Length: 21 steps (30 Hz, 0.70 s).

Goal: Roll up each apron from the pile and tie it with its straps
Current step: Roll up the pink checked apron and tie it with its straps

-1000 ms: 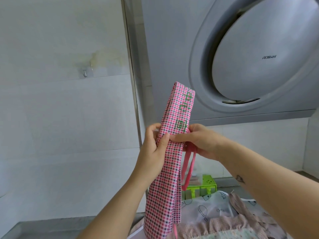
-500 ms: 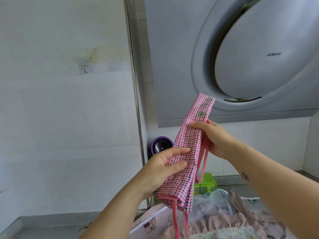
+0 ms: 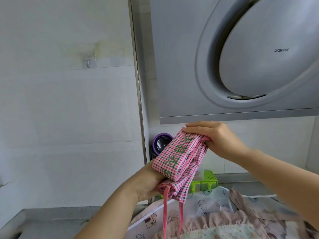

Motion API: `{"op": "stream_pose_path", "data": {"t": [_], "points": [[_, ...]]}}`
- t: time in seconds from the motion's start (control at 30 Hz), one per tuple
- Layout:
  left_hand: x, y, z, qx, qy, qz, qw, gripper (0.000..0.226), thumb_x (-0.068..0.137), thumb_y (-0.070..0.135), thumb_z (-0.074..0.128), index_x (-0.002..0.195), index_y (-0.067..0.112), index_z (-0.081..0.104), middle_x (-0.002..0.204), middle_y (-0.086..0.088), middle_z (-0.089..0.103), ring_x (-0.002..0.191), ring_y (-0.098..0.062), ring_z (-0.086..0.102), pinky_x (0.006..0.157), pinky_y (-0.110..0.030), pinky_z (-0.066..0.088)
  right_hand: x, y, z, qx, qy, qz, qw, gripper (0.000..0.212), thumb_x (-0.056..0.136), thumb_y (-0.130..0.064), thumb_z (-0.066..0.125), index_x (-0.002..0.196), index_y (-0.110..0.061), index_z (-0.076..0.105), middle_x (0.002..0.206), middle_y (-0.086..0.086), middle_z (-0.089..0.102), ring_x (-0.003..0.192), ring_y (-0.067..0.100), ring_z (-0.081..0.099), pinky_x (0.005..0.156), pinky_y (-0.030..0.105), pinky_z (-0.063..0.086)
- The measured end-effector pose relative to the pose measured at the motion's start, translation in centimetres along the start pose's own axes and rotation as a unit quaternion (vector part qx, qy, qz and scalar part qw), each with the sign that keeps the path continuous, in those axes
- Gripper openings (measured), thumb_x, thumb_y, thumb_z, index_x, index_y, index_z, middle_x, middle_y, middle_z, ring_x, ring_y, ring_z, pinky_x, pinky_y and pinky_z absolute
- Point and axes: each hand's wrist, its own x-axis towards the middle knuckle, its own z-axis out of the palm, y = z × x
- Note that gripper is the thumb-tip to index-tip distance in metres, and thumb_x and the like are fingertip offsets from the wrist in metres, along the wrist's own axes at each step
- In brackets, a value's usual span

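**Desk editor:** Folded over since the last picture, is it?

**Photographer:** Yes. Half a second ago the pink checked apron point(image 3: 179, 159) was hanging as one long strip; now its upper end is being doubled down onto the lower part, making a short thick bundle. It is being held in the air in front of the wall, above the pile of aprons point(image 3: 224, 219) lying on the desk point(image 3: 51, 226).

**Desk editor:** And the hands?

**Photographer:** They are staying apart, one at each end. The right hand point(image 3: 215, 138) is lying palm-down over the top end, fingers pressed on the cloth and thumb tucked beneath, clamping it. The left hand point(image 3: 146, 185) is cupping the lower end from below, closed around the folds.

**Desk editor:** Which way is it pointing?

**Photographer:** The bundle's long axis is running diagonally, from lower left by the left hand up to the right under the range hood point(image 3: 241, 66). Green lettering is facing the camera. Two pink straps point(image 3: 172, 218) are dangling straight down from the lower end toward the pile.

**Desk editor:** How is it going to handle?

**Photographer:** It is looking light, thin and limp, with no stiffness of its own. The folds are likely to spring open if either end is released, so pinching through all layers at the ends seems wise. The straps are hanging free and within easy reach for tying.
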Motion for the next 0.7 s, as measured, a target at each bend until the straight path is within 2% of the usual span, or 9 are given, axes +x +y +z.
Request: {"op": "stream_pose_path", "data": {"t": [0.1, 0.17, 0.27, 0.37, 0.47, 0.53, 0.57, 0.63, 0.7], "points": [[-0.2, -0.1, -0.1, -0.080, -0.001, -0.024, 0.997, 0.025, 0.075, 0.023, 0.055, 0.080, 0.009, 0.075, 0.078, -0.009, 0.071, 0.065, -0.017, 0.065, 0.068, -0.027, 0.055, 0.1, -0.4, -0.4, 0.014, 0.017, -0.006, 1.000, 0.041, 0.080, -0.005, 0.063, 0.119, -0.017, 0.066, 0.119, 0.004, 0.066, 0.104, 0.023, 0.066, 0.084, 0.038, 0.056], [0.0, 0.1, -0.3, -0.143, -0.003, -0.055, 0.988, 0.045, 0.081, 0.042, 0.050, 0.090, 0.006, 0.076, 0.087, -0.013, 0.071, 0.073, -0.023, 0.067, 0.077, -0.033, 0.053, 0.3, -0.6, -0.6, 0.011, 0.016, -0.007, 1.000, 0.042, 0.079, -0.003, 0.062, 0.118, -0.018, 0.067, 0.119, 0.004, 0.065, 0.104, 0.024, 0.065, 0.082, 0.040, 0.056], [0.2, 0.3, -0.6, -0.109, -0.002, -0.062, 0.992, 0.072, 0.074, 0.069, 0.042, 0.090, 0.008, 0.076, 0.089, -0.013, 0.070, 0.077, -0.024, 0.066, 0.082, -0.035, 0.050, 0.3, -0.8, -0.6, -0.014, 0.013, -0.024, 1.000, 0.041, 0.079, -0.004, 0.060, 0.116, -0.020, 0.068, 0.119, 0.004, 0.065, 0.100, 0.027, 0.066, 0.076, 0.043, 0.056], [0.4, 0.1, -0.4, -0.009, -0.012, -0.054, 0.998, 0.052, 0.078, 0.057, 0.060, 0.102, 0.012, 0.073, 0.097, -0.009, 0.069, 0.085, -0.022, 0.066, 0.084, -0.035, 0.051, 0.2, -0.9, -0.7, -0.042, 0.028, -0.040, 0.998, 0.038, 0.080, -0.006, 0.058, 0.115, -0.019, 0.068, 0.118, 0.004, 0.066, 0.096, 0.021, 0.066, 0.075, 0.038, 0.055], [0.5, -0.3, -0.5, 0.006, -0.009, -0.038, 0.999, 0.041, 0.074, 0.034, 0.071, 0.105, 0.008, 0.068, 0.100, -0.011, 0.067, 0.089, -0.024, 0.063, 0.087, -0.036, 0.048, 0.7, -1.0, -0.5, 0.132, 0.045, 0.157, 0.978, 0.061, 0.078, 0.013, 0.060, 0.129, -0.021, 0.054, 0.118, 0.003, 0.064, 0.075, 0.000, 0.064, 0.065, 0.015, 0.052], [0.6, -0.5, -0.6, -0.006, -0.006, -0.021, 1.000, 0.035, 0.074, 0.031, 0.070, 0.102, 0.009, 0.070, 0.099, -0.011, 0.067, 0.089, -0.025, 0.063, 0.086, -0.036, 0.048, 0.9, -1.1, -0.5, 0.304, -0.020, 0.278, 0.911, 0.050, 0.087, 0.008, 0.055, 0.129, -0.018, 0.051, 0.106, 0.008, 0.068, 0.061, 0.003, 0.062, 0.054, 0.014, 0.049], [0.6, -0.5, -0.7, -0.009, -0.010, -0.015, 1.000, 0.033, 0.074, 0.030, 0.070, 0.100, 0.010, 0.071, 0.098, -0.011, 0.068, 0.089, -0.025, 0.063, 0.086, -0.036, 0.048, 0.9, -0.7, -0.5, 0.332, -0.051, 0.301, 0.892, 0.040, 0.089, 0.008, 0.051, 0.122, -0.015, 0.058, 0.099, 0.011, 0.070, 0.064, 0.009, 0.064, 0.055, 0.018, 0.051], [0.5, -0.5, -0.4, -0.009, -0.022, -0.010, 1.000, 0.031, 0.073, 0.029, 0.071, 0.098, 0.011, 0.072, 0.099, -0.010, 0.069, 0.089, -0.024, 0.065, 0.086, -0.036, 0.050, 1.0, -0.3, -0.4, 0.317, -0.060, 0.305, 0.896, 0.035, 0.089, 0.011, 0.048, 0.103, -0.013, 0.070, 0.091, 0.008, 0.073, 0.071, 0.021, 0.066, 0.057, 0.020, 0.053], [0.5, -0.5, -0.2, -0.016, -0.026, -0.002, 1.000, 0.030, 0.072, 0.027, 0.072, 0.097, 0.012, 0.073, 0.099, -0.010, 0.070, 0.089, -0.024, 0.067, 0.085, -0.036, 0.052, 1.2, -0.2, -0.2, 0.301, -0.010, 0.300, 0.905, 0.033, 0.087, 0.012, 0.053, 0.100, -0.011, 0.072, 0.090, 0.002, 0.073, 0.077, 0.026, 0.069, 0.062, 0.020, 0.056]]}}
